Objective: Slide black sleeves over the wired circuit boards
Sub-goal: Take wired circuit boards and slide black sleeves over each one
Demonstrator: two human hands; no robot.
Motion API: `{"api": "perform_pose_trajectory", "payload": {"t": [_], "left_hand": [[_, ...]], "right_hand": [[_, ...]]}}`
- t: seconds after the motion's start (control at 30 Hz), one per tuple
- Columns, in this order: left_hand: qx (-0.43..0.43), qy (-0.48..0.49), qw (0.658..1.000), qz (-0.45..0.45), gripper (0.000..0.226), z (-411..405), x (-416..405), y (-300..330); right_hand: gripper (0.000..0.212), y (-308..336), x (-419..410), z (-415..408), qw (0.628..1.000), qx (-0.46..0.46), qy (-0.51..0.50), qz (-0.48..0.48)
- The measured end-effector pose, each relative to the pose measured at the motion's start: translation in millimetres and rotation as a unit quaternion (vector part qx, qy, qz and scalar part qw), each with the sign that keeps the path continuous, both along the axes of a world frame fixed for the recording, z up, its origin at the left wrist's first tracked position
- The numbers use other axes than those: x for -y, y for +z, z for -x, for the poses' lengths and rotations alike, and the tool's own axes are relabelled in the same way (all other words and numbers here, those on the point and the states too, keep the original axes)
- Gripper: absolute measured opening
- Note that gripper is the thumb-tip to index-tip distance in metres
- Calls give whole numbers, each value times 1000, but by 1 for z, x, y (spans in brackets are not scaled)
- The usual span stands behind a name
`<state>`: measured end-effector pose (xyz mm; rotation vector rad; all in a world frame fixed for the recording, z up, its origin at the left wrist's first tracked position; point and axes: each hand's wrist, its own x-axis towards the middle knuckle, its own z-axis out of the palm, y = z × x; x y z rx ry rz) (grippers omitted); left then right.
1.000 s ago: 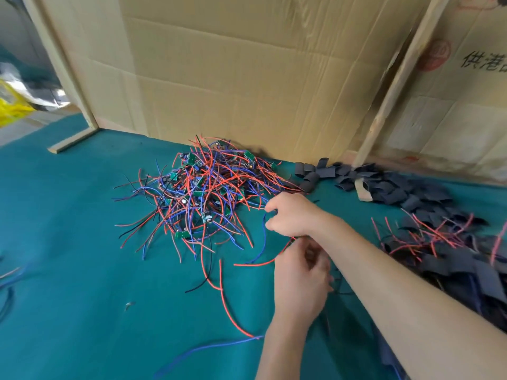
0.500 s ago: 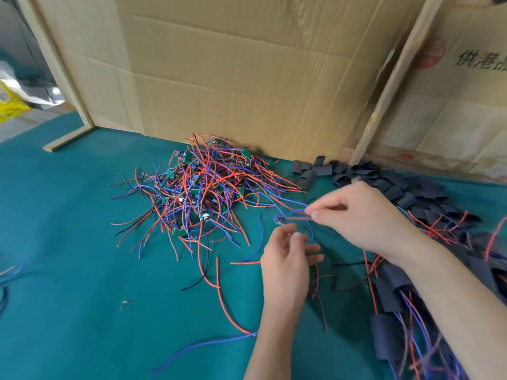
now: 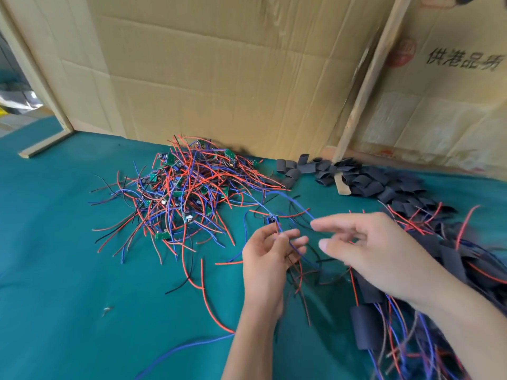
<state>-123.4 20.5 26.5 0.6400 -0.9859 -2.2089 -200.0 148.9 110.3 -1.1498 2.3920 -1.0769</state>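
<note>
Teal cloth surface (image 3: 68,270): left hand (image 3: 267,259) pinches a small blue-wired circuit board (image 3: 272,219), right hand (image 3: 381,250) seemingly empty, fingers spread, so fetching a flat black sleeve (image 3: 367,187) comes next.

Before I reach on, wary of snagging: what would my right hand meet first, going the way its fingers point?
Likely the left hand's fingers holding the blue wire; depth unclear. The right hand points left.

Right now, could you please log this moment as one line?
left hand: holds wired board | right hand: open, empty | sleeve: not yet on
</note>
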Motion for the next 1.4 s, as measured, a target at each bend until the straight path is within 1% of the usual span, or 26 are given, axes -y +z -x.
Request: {"api": "perform_pose_trajectory", "payload": {"t": [0.03, 0.1, 0.17, 0.23, 0.3, 0.37, 0.43, 0.47, 0.5, 0.57, 0.6, 0.67, 0.73, 0.83, 0.9, 0.97, 1.03, 1.07, 1.1, 1.13, 1.17, 1.2, 1.27, 1.3, 1.33, 1.4], "left_hand": [[2, 3, 1000, 9, 16, 0, 0, 0], [5, 4, 1000, 30, 18, 0, -2, 1], [11, 8, 998, 65, 19, 0, -3, 1], [31, 9, 992, 122, 19, -1, -3, 2], [50, -11, 979, 195, 19, -1, -6, 2], [55, -41, 965, 253, 22, -1, -9, 3], [62, -55, 958, 273, 22, -1, -10, 2], [57, -60, 961, 265, 18, -2, -9, 2], [40, -70, 967, 240, 15, -4, -8, 4], [-15, -90, 983, 161, 24, -6, -3, 6], [-45, -97, 987, 119, 25, -6, -1, 7], [-90, -103, 989, 55, 27, -7, -1, 10], [-107, -102, 989, 27, 32, -8, -1, 10], [-118, -103, 987, 36, 21, -9, -1, 10], [-114, -105, 986, 57, 17, -9, -1, 10], [-104, -101, 987, 63, 16, -9, 0, 9], [-87, -92, 991, 49, 14, -8, 1, 9], [-72, -86, 992, 50, 15, -7, 1, 7], [-51, -81, 993, 63, 17, -6, 1, 6], [-28, -78, 993, 87, 19, -6, 1, 5], [-12, -82, 991, 110, 22, -6, 0, 5], [-1, -91, 988, 127, 26, -5, -2, 5], [12, -107, 983, 146, 37, -5, -4, 5], [16, -113, 982, 148, 40, -5, -4, 6], [17, -117, 982, 145, 41, -5, -4, 6], [14, -123, 983, 136, 36, -6, -4, 7]], "right_hand": [[29, 1, 5, 6, 1000, -12, -3, -19], [28, 1, 17, 16, 994, -72, 0, -77], [26, -2, 35, 22, 987, -121, -7, -107], [25, -7, 55, 26, 989, -105, -26, -102], [24, -7, 72, 26, 995, -49, -36, -77], [18, -8, 83, 28, 994, -73, -27, -75], [17, -4, 85, 31, 991, -103, -13, -88], [19, -2, 84, 33, 993, -82, -9, -83], [18, 0, 82, 33, 998, -29, -3, -61], [18, 5, 74, 32, 996, 92, 3, 5], [20, 6, 71, 31, 991, 132, 4, 26], [24, 7, 66, 28, 985, 168, 1, 40], [24, 5, 63, 21, 983, 178, -11, 44], [21, -3, 62, 12, 985, 160, -15, 56], [23, -10, 62, 8, 981, 186, -3, 59], [35, -10, 61, 10, 977, 209, 38, 26], [48, -3, 59, 22, 982, 172, 67, -39], [51, 1, 59, 34, 989, 114, 60, -76], [50, 5, 58, 51, 992, 31, 31, -118], [44, 9, 57, 71, 986, -59, -7, -159], [32, 12, 53, 91, 969, -128, -49, -206], [22, 13, 48, 109, 946, -169, -79, -266], [34, 8, 37, 136, 889, -190, -106, -403], [38, 3, 32, 143, 868, -183, -110, -448], [40, -3, 28, 149, 858, -180, -110, -469], [40, -9, 26, 157, 861, -174, -121, -463]]}}
